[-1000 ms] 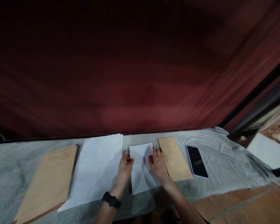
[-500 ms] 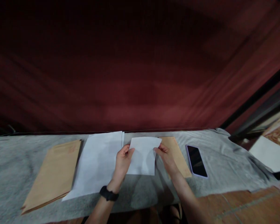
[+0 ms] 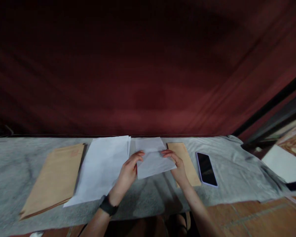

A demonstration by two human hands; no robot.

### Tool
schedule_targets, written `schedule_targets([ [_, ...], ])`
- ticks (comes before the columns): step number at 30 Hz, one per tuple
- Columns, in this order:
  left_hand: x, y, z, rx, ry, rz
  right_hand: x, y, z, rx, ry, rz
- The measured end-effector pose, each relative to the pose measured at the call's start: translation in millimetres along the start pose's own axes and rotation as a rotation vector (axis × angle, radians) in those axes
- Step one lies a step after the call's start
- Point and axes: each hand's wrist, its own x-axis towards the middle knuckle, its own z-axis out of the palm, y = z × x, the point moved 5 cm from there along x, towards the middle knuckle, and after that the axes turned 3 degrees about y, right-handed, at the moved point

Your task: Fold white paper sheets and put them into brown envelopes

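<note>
A folded sheet of white paper (image 3: 154, 163) is held between my two hands above the grey cloth, with a crease across it and its upper part tilted away. My left hand (image 3: 130, 167) grips its left edge, fingers on top. At the right edge my right hand (image 3: 175, 164) is closed on the same sheet, its fingers lying over the paper. To the left lies a stack of white paper (image 3: 102, 169). Partly behind my right hand rests a single brown envelope (image 3: 187, 163).
A stack of brown envelopes (image 3: 54, 177) lies at the far left. A phone (image 3: 206, 169) with a pale purple case is on the right. The grey cloth (image 3: 239, 171) covers the surface, with a dark red curtain (image 3: 148, 82) behind and a tiled floor (image 3: 249, 217) in front.
The sheet has gone from nearly flat to bent along a crease, its lower part now raised. Both hands have turned, with fingers now over its top; the view has shifted slightly.
</note>
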Motion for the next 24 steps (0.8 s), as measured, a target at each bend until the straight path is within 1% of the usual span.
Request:
schedule_targets([
  [3,-11,-13,7.1,0.114,-0.232,0.003,-15,17,7,-0.148,-0.168,0.023],
  [5,-20,-21,8.4,0.162,-0.338,-0.008,-28,26,13,-0.254,-0.319,0.052],
  [8,-33,-28,9.7,0.173,-0.448,-0.047,-48,31,20,-0.388,-0.525,0.069],
  [10,-40,-30,11.3,0.170,-0.506,-0.072,-57,27,23,-0.440,-0.611,0.035],
  [12,-44,-29,11.6,0.172,-0.530,-0.076,-64,21,26,-0.437,-0.675,-0.009],
  [15,-49,-25,9.1,0.147,-0.548,-0.079,-69,13,26,-0.408,-0.717,-0.020],
  [18,-52,-21,4.6,0.105,-0.582,-0.122,-71,9,22,-0.411,-0.738,0.049],
  [21,-54,-19,0.1,0.082,-0.576,-0.146,-73,7,18,-0.377,-0.752,0.108],
  [23,-54,-21,-1.3,0.055,-0.546,-0.166,-72,7,16,-0.363,-0.729,0.115],
  [24,-54,-22,-1.4,0.036,-0.530,-0.183,-71,8,14,-0.386,-0.671,0.123],
])
